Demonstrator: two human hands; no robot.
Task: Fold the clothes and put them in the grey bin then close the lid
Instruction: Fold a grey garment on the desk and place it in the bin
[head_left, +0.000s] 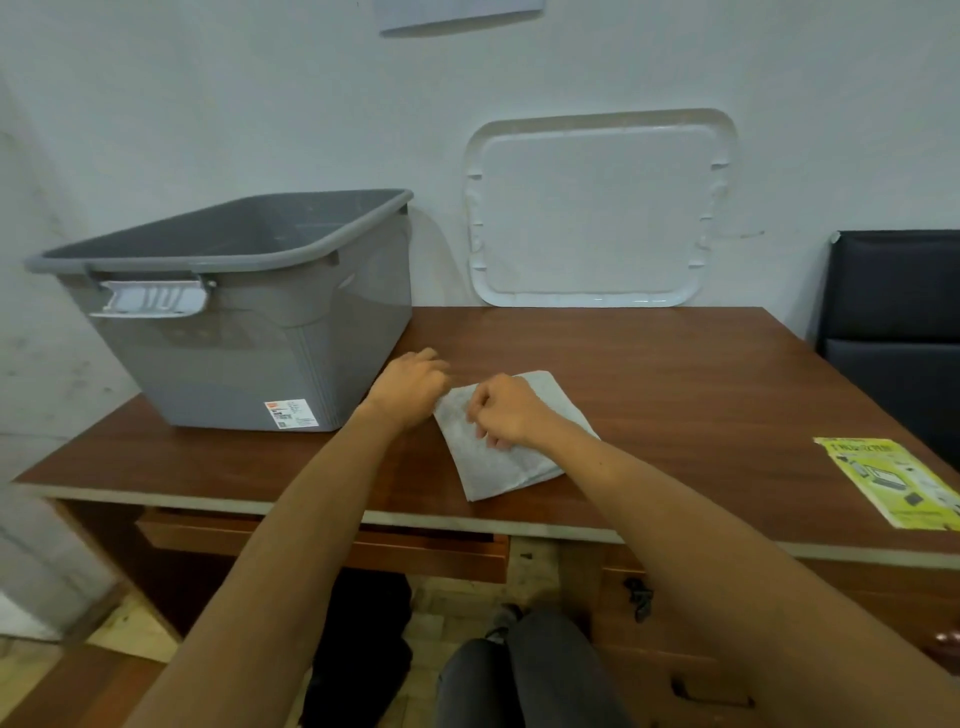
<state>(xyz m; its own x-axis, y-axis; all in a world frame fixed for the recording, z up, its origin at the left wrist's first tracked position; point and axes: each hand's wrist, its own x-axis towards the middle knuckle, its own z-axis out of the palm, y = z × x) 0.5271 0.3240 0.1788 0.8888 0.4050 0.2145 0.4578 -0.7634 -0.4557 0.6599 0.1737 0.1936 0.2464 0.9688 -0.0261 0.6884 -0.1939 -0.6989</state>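
Grey cloth near desk edge

left hand at cloth edge | right hand on cloth, perhaps pinching | grey bin open

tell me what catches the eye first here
Mid-table, the right hand pinches a folded cloth while the left hand sits at its left edge. Left of them stands the big open grey bin; a white lid leans on the wall behind the table.
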